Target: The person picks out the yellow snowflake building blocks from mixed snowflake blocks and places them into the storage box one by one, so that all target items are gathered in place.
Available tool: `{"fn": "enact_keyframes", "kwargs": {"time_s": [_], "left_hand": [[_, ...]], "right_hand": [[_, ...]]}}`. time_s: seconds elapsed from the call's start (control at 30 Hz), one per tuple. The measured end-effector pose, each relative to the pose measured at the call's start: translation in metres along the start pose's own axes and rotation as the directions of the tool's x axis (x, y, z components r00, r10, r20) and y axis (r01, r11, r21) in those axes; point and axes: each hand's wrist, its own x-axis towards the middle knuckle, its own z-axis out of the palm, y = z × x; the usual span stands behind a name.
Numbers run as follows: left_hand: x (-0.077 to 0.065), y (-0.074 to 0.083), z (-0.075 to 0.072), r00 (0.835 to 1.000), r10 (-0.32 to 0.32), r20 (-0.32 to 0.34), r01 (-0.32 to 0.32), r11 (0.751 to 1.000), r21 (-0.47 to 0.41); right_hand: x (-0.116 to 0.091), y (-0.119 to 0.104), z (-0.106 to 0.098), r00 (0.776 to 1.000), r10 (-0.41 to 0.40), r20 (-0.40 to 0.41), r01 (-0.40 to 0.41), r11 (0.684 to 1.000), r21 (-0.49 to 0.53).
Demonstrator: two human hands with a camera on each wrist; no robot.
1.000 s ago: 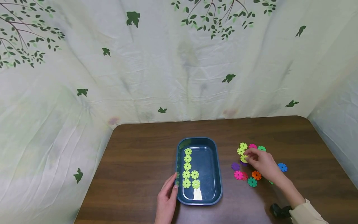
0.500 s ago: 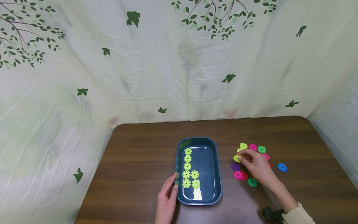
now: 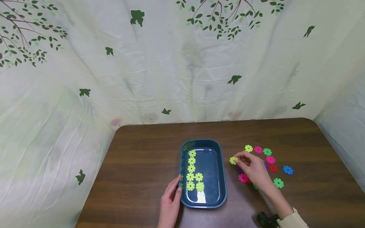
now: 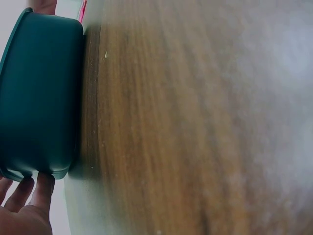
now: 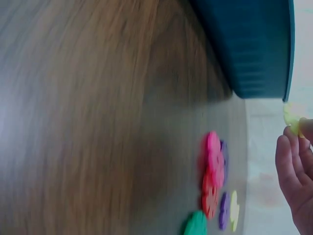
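Observation:
My right hand (image 3: 255, 169) pinches a yellow flower-shaped disc (image 3: 233, 160) between thumb and fingertips, left of the loose pieces. In the right wrist view the yellow disc (image 5: 292, 116) shows thin and pale, raised off the table. My left hand (image 3: 170, 201) touches the left side of a dark blue tray (image 3: 223, 177), fingers fairly straight. The left wrist view shows the left hand's fingertips (image 4: 44, 183) against the tray's outer wall (image 4: 41, 93). Inside the tray several yellow discs (image 3: 191, 168) lie in a column along the left, with two more beside its lower end.
Loose flower-shaped discs lie right of the tray: a yellow one (image 3: 248, 148), pinks (image 3: 258, 149), greens (image 3: 278, 183), a red (image 3: 272, 168) and a blue (image 3: 288, 170). My right hand covers part of them. A leaf-printed cloth (image 3: 159, 79) hangs behind the brown table (image 3: 142, 164).
My right hand has moved left from the loose discs toward the tray, carrying a yellow disc. My left hand and the tray stay in place.

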Motion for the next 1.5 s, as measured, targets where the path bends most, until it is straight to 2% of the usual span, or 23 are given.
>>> {"fn": "enact_keyframes", "kwargs": {"time_s": [0.27,0.5,0.7,0.87,1.1,1.3,1.5], "left_hand": [[0.001,0.0,0.0,1.0,0.022,0.0,-0.022,1.0,0.005],[0.001,0.001,0.0,1.0,0.002,0.007,-0.002,1.0,-0.01],[0.002,0.0,0.0,1.0,-0.015,0.004,0.015,1.0,0.014],[0.003,0.0,0.0,1.0,-0.029,0.008,0.029,0.999,0.02],[0.002,0.0,-0.001,1.0,0.001,0.006,-0.001,1.0,0.003],[0.002,-0.001,0.0,1.0,-0.001,0.004,0.001,1.0,0.025],[0.001,-0.002,0.001,1.0,-0.023,0.0,0.023,0.999,0.037]], "right_hand": [[0.0,-0.012,0.015,1.0,0.005,-0.025,-0.001,0.988,0.151],[-0.001,-0.022,0.027,0.998,0.015,-0.062,0.005,0.952,0.305],[-0.001,-0.031,0.036,0.999,0.018,-0.05,0.002,0.928,0.372],[-0.002,-0.038,0.042,0.999,0.023,-0.031,-0.01,0.93,0.368],[-0.003,-0.048,0.049,1.0,0.01,-0.005,-0.008,0.932,0.363],[-0.002,-0.053,0.056,1.0,-0.011,0.025,0.001,0.926,0.379],[0.002,-0.06,0.063,0.997,-0.054,0.052,0.035,0.951,0.306]]}}
